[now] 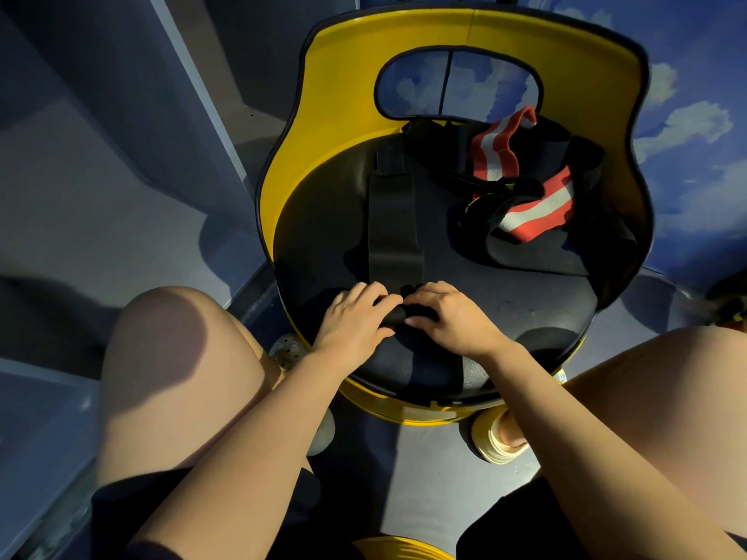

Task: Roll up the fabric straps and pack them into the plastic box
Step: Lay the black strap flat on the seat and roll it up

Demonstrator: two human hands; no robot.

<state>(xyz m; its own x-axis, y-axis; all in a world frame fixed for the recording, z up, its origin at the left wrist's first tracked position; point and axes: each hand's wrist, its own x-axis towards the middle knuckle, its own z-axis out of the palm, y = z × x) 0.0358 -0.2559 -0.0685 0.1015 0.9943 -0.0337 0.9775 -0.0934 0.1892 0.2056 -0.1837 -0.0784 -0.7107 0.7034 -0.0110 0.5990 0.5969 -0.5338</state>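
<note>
Black webbing strap (394,220): flat, matte, lying lengthwise on the round black seat (323,220) of a yellow chair (335,111), its far end narrowing toward the backrest. Near end wound into a small tight roll (398,315) at the seat's near edge. Left hand (355,317) and right hand (448,315) sit on either side of the roll, fingers (374,295) curled over it and pinching it between them; fingertips mostly hidden behind the roll and in shadow. Seat surface smooth, slightly grained, padded. Backrest glossy yellow shell with black trim and an oval cutout. Far right on the seat: a heap of straps (525,183), black with red-and-white striped elastic bands, well apart from the hands; how many lie there cannot be told. Bare knees and a pale sandal (501,442) show near, partly cut off.
</note>
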